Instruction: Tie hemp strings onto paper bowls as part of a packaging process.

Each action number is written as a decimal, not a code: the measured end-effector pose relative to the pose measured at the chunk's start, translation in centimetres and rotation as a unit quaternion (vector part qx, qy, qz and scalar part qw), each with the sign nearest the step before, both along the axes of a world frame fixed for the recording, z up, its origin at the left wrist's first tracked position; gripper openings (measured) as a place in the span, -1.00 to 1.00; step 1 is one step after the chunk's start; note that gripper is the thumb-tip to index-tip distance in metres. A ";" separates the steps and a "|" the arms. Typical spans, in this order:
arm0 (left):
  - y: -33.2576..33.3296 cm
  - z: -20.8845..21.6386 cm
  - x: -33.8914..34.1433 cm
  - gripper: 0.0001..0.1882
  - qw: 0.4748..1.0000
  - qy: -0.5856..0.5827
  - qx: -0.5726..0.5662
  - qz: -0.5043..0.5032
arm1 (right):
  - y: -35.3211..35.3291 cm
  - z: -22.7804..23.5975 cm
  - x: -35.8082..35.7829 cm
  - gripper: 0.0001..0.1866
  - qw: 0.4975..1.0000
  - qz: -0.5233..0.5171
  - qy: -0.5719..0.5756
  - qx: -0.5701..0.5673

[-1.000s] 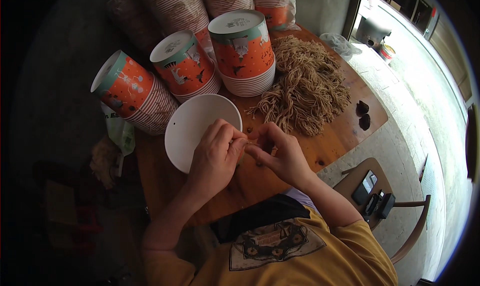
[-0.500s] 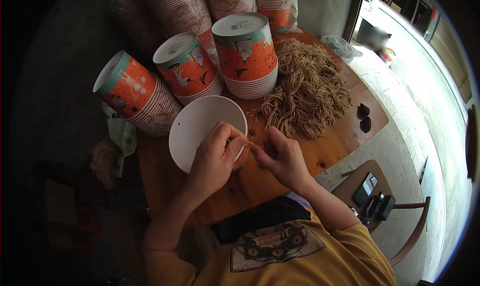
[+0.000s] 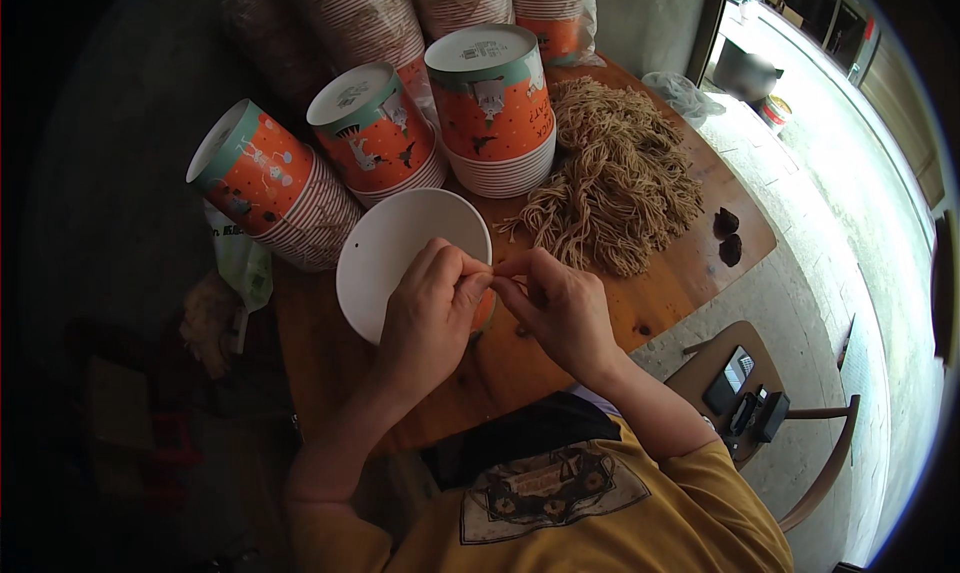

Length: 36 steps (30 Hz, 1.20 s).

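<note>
A paper bucket [image 3: 375, 263] lies tipped on the table with its white inside facing up toward me and a small hole in its wall. At its right rim, my left hand [image 3: 430, 303] is closed in a pinch, its fingers over the rim's edge. My right hand [image 3: 562, 308] meets it there, also pinched, the fingertips of both hands touching. Between them is a thin tan cord [image 3: 522, 285], mostly hidden by the fingers. Beyond my right hand lies a tangled heap of tan cords [image 3: 625, 178].
Upside-down stacks of orange and green paper buckets [image 3: 490, 113] stand behind, with more bagged stacks [image 3: 365, 23] at the back. Two dark lumps [image 3: 729, 237] lie on the wooden table [image 3: 690, 283] at right. A chair [image 3: 700, 373] beside it bears a phone [image 3: 731, 376].
My right hand has moved left and slightly up to meet my left fingertips. The length of cord that showed between the hands is now mostly covered. The bucket has shifted slightly.
</note>
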<state>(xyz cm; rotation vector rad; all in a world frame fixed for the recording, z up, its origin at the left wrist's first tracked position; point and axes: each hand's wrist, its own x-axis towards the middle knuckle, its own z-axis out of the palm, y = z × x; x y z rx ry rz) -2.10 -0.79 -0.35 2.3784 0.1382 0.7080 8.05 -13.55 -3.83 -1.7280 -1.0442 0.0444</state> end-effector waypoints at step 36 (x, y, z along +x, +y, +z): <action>-1.3 -1.4 -3.2 -0.60 0.979 -0.085 0.173 0.064 | -1.3 2.6 0.5 -0.78 0.838 0.216 0.498 -0.061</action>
